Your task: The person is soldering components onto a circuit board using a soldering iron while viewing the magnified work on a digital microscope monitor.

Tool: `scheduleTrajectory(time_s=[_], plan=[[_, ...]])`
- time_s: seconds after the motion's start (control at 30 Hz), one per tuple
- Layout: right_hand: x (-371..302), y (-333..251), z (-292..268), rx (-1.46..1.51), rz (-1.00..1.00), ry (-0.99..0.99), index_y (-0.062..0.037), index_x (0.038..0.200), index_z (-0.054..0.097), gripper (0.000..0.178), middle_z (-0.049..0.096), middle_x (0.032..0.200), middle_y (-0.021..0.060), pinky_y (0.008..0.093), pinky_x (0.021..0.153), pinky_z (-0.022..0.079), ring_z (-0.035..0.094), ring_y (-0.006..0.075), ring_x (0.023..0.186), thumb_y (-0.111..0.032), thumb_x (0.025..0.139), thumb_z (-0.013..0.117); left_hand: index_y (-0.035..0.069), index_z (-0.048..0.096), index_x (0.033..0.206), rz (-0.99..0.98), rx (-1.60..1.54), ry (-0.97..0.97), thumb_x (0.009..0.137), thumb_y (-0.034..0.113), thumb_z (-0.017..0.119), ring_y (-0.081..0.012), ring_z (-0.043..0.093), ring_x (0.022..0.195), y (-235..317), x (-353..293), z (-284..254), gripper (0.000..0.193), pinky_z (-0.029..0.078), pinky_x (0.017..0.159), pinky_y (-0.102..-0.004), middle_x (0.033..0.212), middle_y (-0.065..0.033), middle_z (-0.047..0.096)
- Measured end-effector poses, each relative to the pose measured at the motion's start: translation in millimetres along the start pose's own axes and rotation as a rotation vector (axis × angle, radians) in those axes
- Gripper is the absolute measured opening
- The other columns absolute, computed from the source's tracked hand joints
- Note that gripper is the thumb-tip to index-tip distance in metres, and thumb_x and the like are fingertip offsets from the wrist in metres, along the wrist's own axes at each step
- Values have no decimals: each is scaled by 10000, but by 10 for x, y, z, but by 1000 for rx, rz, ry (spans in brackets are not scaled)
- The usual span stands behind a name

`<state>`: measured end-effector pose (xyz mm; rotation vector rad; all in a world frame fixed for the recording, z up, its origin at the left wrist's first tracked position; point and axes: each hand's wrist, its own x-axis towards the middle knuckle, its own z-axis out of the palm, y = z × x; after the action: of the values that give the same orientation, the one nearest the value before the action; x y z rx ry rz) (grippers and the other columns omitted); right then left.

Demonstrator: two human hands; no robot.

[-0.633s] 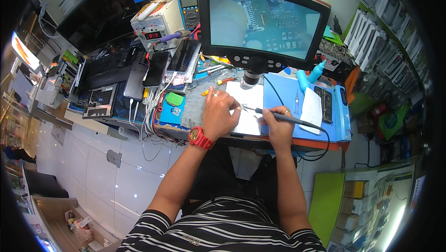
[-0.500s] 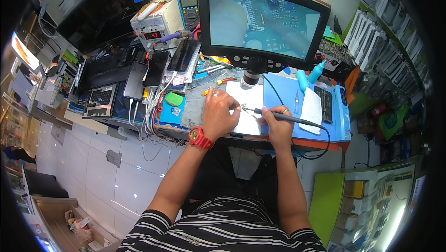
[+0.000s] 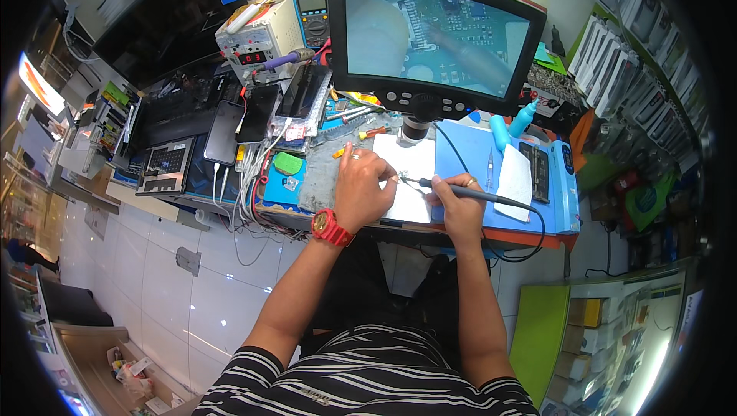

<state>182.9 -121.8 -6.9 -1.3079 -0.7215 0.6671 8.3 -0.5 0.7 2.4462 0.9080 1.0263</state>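
Observation:
My left hand, with a red watch on its wrist, rests on the bench with thumb and forefinger pinched at a small circuit board. Much of that board is hidden by the fingers. In my right hand a black soldering iron is held like a pen, its tip pointing left to the board. Beneath both lies a white sheet, under the microscope lens. The microscope screen shows a green board enlarged, a pale fingertip at its left and a blurred dark tip crossing from the right.
A blue mat at right carries tweezers, a folded white cloth and teal bottles. Phones, loose cables, a power supply and a multimeter crowd the left. The iron's cord loops beside my right wrist.
On the microscope screen the dark tip has moved in over the board, and the fingertip looks slightly shifted. The power supply's red readout has changed. Both hands stay nearly in place.

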Motion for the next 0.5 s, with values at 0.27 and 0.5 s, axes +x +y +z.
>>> scheduleTrajectory(time_s=[0.27,0.5], plan=[[-2,13,-6,-33,-23,-2,9,905,652,234,771,798,129,249,683,596,760,142,713,-122,991,826,58,772,810,-3,9,6,852,116,790,-309,681,970,14,1,-5,74,279,1295,-640,848,-91,698],[-32,6,8,-34,-63,23,8,911,653,228,776,806,134,255,697,594,757,139,728,-118,986,829,56,774,809,-6,6,-4,851,113,789,-311,681,963,9,0,-10,72,279,1295,-640,841,-95,697]])
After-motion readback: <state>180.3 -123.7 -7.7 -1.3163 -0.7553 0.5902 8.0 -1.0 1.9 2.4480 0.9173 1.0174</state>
